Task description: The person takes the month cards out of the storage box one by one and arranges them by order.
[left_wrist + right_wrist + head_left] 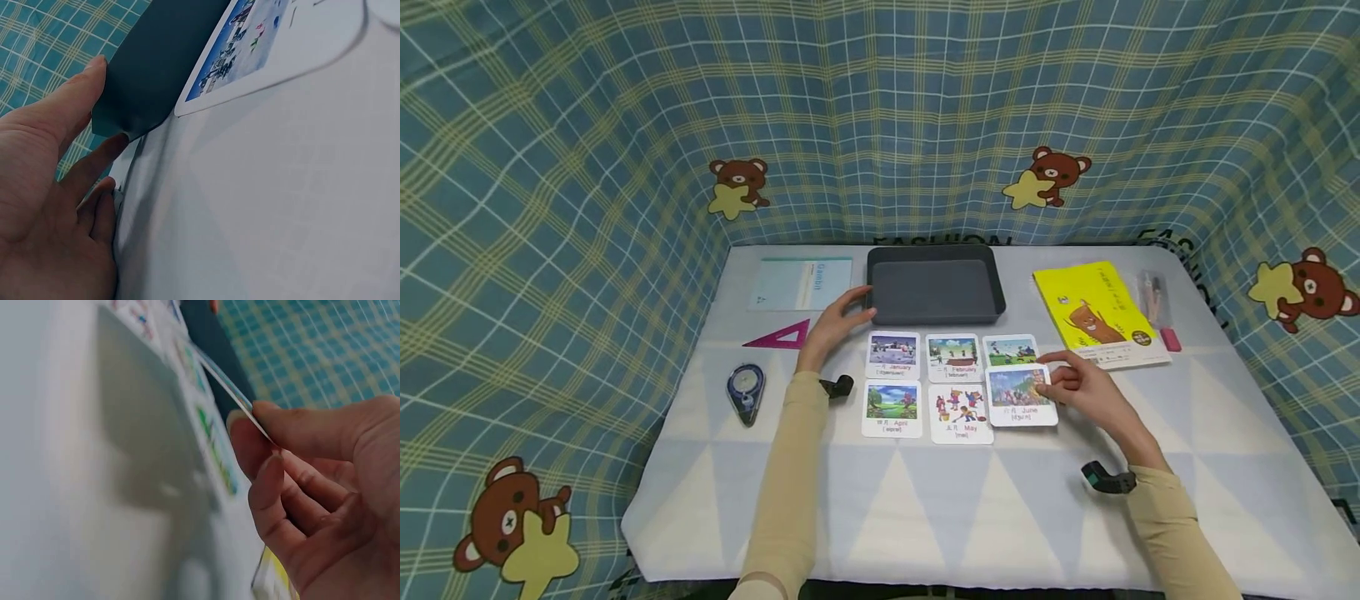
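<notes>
In the head view my right hand (1086, 392) pinches the June picture card (1021, 396) at its right edge, between thumb and fingertips. The right wrist view shows the card (231, 390) edge-on, raised off the table. It partly covers the lower part of another card (1010, 352). Nearby lie the January card (892, 353), February card (953, 357), April card (892, 408) and May card (961, 412). My left hand (837, 325) touches the left end of the dark grey tray (936, 292) with fairly straight fingers. Its thumb and fingertips meet the tray's edge (150, 75).
A pale blue booklet (801, 283), a pink set square (778, 335) and a correction tape (746, 393) lie on the left. At right are a yellow book (1097, 308), a clear pouch (1153, 298) and a pink eraser (1170, 339). Checked cloth (887, 125) surrounds the table.
</notes>
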{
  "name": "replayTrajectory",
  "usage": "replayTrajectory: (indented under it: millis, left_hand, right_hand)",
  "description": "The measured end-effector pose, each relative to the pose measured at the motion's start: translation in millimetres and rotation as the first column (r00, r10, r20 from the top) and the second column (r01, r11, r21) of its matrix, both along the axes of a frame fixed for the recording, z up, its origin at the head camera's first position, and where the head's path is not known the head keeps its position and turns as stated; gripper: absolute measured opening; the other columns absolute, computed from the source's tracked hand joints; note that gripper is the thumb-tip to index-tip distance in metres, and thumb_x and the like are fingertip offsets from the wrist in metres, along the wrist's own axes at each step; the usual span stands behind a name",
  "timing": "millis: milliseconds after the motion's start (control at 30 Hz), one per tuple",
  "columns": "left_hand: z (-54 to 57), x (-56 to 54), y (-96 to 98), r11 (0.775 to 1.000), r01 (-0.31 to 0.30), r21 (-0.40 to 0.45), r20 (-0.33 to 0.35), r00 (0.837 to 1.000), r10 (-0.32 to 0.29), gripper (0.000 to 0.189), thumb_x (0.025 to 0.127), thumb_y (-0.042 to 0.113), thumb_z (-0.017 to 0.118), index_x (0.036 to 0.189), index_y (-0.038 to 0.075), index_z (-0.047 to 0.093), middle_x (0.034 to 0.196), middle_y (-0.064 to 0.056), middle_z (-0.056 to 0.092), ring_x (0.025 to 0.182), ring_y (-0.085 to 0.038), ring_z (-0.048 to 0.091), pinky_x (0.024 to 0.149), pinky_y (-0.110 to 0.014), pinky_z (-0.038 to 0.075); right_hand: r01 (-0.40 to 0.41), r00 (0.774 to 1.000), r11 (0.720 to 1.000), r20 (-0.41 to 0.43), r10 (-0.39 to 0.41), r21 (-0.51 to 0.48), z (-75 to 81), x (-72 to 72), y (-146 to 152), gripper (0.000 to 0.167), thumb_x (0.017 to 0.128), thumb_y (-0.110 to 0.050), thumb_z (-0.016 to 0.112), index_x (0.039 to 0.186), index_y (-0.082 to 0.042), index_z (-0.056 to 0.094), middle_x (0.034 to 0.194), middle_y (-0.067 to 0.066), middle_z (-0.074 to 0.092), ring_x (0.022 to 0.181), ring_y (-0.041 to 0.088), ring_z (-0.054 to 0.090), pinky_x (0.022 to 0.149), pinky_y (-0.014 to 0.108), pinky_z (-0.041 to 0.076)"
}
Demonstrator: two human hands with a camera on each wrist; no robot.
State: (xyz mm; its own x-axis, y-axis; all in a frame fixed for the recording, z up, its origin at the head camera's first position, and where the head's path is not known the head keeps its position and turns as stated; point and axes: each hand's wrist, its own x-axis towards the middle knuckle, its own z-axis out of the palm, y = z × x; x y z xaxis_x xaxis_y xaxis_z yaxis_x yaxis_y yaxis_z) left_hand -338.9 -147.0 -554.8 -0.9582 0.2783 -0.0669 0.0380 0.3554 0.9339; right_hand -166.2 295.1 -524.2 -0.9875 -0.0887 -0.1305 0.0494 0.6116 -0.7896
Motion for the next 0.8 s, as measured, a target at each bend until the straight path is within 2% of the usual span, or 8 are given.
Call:
replayTrajectory:
  millis: [67,133,200,367,400,433,600,800]
  left_hand:
    - [0.1,-1.0,-4.5,1.000,-0.004,-0.004,-0.002,1.000,0.004,0.061,0.095,0.041,0.073,0.150,0.038,0.049,0.159,0.005,0.040,0.152,-0.023,0.023,0.123,-0.054,0.017]
    - [2.1,-1.6,-9.7,1.000,-0.014,0.002,-0.001,1.000,0.014,0.061,0.095,0.039,0.073,0.151,0.038,0.049,0.160,0.005,0.040,0.152,-0.022,0.023,0.123,-0.054,0.017]
    - [7.4,-1.2,-15.7,1.000,-0.019,0.011,0.005,1.000,0.019,0.061,0.095,0.038,0.073,0.151,0.035,0.048,0.160,0.003,0.039,0.153,-0.023,0.022,0.123,-0.054,0.016]
    - [4.7,-2.0,-29.0,0.999,-0.034,0.034,0.017,0.999,0.033,0.063,0.095,0.037,0.073,0.152,0.035,0.047,0.161,0.002,0.038,0.153,-0.023,0.021,0.123,-0.054,0.016]
    - [3.9,-1.6,-30.4,0.999,-0.034,0.033,0.020,0.999,0.034,0.062,0.096,0.036,0.073,0.152,0.034,0.047,0.161,0.001,0.038,0.153,-0.023,0.022,0.123,-0.054,0.016]
    - [-1.4,-3.0,-32.2,0.999,-0.038,0.039,0.017,0.999,0.037,0.062,0.095,0.037,0.074,0.151,0.036,0.048,0.160,0.003,0.039,0.152,-0.022,0.023,0.123,-0.054,0.017]
    - [-3.7,-2.2,-35.8,0.997,-0.041,0.059,0.023,0.999,0.039,0.063,0.094,0.037,0.075,0.151,0.034,0.049,0.160,0.001,0.040,0.152,-0.023,0.024,0.124,-0.053,0.016]
    - [-3.6,-5.3,-37.4,0.999,-0.037,0.021,0.012,0.999,0.037,0.063,0.095,0.040,0.073,0.152,0.035,0.048,0.161,0.001,0.039,0.152,-0.023,0.023,0.124,-0.054,0.016]
  right_hand:
    - [0.004,1.000,1.000,0.023,-0.004,0.019,-6.6,9.2,4.5,0.052,0.091,-0.032,0.079,0.134,-0.012,0.055,0.087,0.009,0.063,0.071,0.021,0.057,0.058,0.026,0.044]
    - [-0.010,1.000,0.998,0.021,0.009,0.054,-11.9,12.1,3.8,0.050,0.091,-0.033,0.079,0.132,-0.013,0.055,0.083,0.007,0.061,0.068,0.020,0.055,0.057,0.026,0.042]
    - [-0.034,0.999,0.994,-0.002,0.034,0.107,-14.5,9.3,-1.2,0.047,0.091,-0.032,0.079,0.129,-0.014,0.056,0.079,0.005,0.058,0.066,0.021,0.053,0.056,0.027,0.039]
    - [-0.087,0.993,0.970,-0.060,0.103,0.225,-15.2,-0.8,-17.7,0.042,0.091,-0.023,0.079,0.125,-0.011,0.056,0.075,0.001,0.053,0.063,0.019,0.048,0.054,0.026,0.035]
    - [-0.098,0.992,0.967,-0.060,0.115,0.236,-15.5,-1.1,-19.7,0.042,0.091,-0.022,0.079,0.124,-0.011,0.056,0.074,0.001,0.052,0.062,0.018,0.048,0.053,0.026,0.035]
    - [-0.108,0.991,0.964,-0.056,0.125,0.244,-15.7,-0.9,-21.3,0.042,0.091,-0.020,0.079,0.124,-0.010,0.056,0.074,0.001,0.052,0.061,0.018,0.048,0.053,0.025,0.035]
    - [-0.150,0.985,0.952,-0.036,0.166,0.267,-13.6,-0.2,-26.2,0.043,0.091,-0.019,0.079,0.124,-0.008,0.054,0.073,0.000,0.051,0.059,0.017,0.047,0.052,0.025,0.035]
    - [-0.133,0.986,0.940,-0.057,0.159,0.313,-10.0,-2.5,-34.5,0.053,0.088,-0.020,0.081,0.128,-0.006,0.049,0.072,0.000,0.053,0.057,0.016,0.047,0.051,0.026,0.035]
